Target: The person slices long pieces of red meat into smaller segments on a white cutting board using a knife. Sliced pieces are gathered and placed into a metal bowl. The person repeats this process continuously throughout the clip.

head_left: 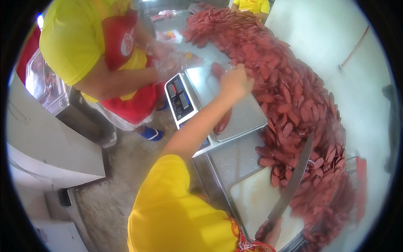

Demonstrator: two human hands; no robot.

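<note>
My left hand is over the far right part of the scale's steel pan, fingers curled at red sausage pieces; whatever it grips is hidden. A red sausage piece lies on the pan under my forearm, and another near its far edge. The scale's display faces left. Low at the right, my right hand is closed on the dark handle of a long knife, whose blade angles up across the slices above a white cutting board.
A long heap of red sausage slices curves along the steel table. At left a co-worker in yellow shirt and red apron has plastic-gloved hands beside the scale. Another person is at the back. A steel appliance stands behind the co-worker.
</note>
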